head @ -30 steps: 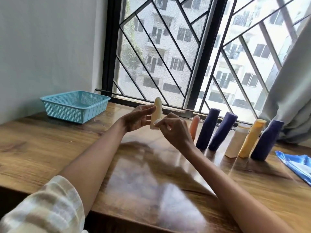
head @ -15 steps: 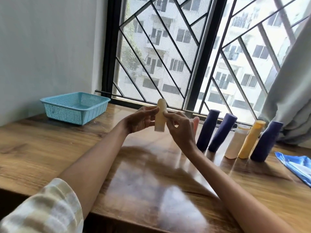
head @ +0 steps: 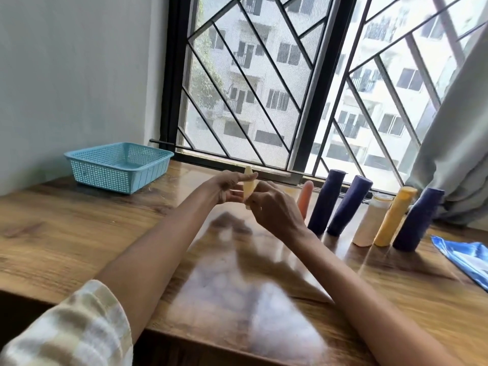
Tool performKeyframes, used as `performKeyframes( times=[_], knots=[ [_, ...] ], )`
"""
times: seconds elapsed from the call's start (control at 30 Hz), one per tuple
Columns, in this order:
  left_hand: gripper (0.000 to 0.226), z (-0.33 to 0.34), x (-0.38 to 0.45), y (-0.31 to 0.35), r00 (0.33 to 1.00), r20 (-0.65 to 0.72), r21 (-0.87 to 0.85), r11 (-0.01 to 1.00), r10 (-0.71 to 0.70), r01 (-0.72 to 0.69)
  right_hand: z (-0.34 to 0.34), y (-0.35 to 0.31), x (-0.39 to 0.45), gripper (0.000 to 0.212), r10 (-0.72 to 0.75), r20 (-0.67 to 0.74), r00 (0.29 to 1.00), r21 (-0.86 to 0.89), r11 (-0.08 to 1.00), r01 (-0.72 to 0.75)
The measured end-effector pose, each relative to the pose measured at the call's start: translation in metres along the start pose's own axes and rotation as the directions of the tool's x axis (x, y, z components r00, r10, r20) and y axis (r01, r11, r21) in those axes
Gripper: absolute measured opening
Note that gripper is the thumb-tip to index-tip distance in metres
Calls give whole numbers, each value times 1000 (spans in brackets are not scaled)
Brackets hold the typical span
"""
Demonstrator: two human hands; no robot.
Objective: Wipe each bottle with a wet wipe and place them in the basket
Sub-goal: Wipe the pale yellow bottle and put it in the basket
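Both hands are raised above the glossy wooden worktop (head: 79,233) in front of the window, working on a small pale-yellow plastic bottle (head: 248,186) held roughly upright between them. The left hand (head: 227,188) grips it from the left, one finger laid across its upper part and the others curled behind, while the right hand (head: 274,207) has its fingers closed round the lower end. The step in hand looks like the wiping of this bottle. To do it well, the left hand should hold steady near the top while the right turns and slides round the body, covering the base and cap as well, before carrying it across to the light-blue plastic mesh basket (head: 118,178) at the far left by the wall, which shows no bottle inside from this angle. The wet wipe itself cannot be made out; if present, it is hidden inside the right hand. A peach-orange rounded bottle (head: 305,196) stands half hidden behind the right wrist. To its right stand a row of two dark-blue cylindrical bottles (head: 323,202), a pale cream bottle (head: 371,223), an amber-yellow bottle (head: 394,217) and another dark-blue one (head: 417,220), all appearing to lean, which may be the wide lens. A blue-and-white packet (head: 470,257), perhaps the wipes, is cut off by the right edge. The whole view is soft, so labels and caps are unreadable.
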State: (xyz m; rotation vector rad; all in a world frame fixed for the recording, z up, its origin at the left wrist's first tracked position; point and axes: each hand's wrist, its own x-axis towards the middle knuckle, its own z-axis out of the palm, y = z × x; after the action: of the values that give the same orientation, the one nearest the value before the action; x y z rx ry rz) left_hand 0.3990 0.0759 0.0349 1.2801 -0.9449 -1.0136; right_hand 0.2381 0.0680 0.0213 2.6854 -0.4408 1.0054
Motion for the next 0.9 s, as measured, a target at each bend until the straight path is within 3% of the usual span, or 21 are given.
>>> performKeyframes(
  times=[0.13, 0.27, 0.4, 0.53, 0.6, 0.7, 0.9],
  knots=[
    [21, -5, 3, 1, 999, -30, -5, 1000, -20, 20, -5, 5, 2, 24, 100, -99, 990, 104, 991, -89],
    [19, -6, 2, 2, 999, -50, -86, 996, -5, 0, 3, 9, 0, 22, 59, 6, 998, 190, 980, -59],
    [17, -14, 0, 2, 999, -45, -124, 992, -5, 0, -6, 4, 6, 16, 178, 17, 984, 298, 938, -175],
    [18, -18, 0, -3, 999, -38, -79, 997, 19, -22, -20, 23, 9, 21, 186, 294, 937, 415, 859, -301],
    [17, -19, 0, -5, 997, -59, -84, 995, 50, -55, -21, 38, 9, 22, 160, 365, 917, 332, 898, -289],
    [15, -18, 0, -4, 990, -87, -96, 988, 109, -117, -20, 48, 7, 15, 128, 341, 931, 190, 961, -202],
    [21, -17, -1, -5, 988, -46, -96, 984, 149, -152, -15, 43, 6, 20, 45, 404, 914, 195, 972, -134]
  ],
)
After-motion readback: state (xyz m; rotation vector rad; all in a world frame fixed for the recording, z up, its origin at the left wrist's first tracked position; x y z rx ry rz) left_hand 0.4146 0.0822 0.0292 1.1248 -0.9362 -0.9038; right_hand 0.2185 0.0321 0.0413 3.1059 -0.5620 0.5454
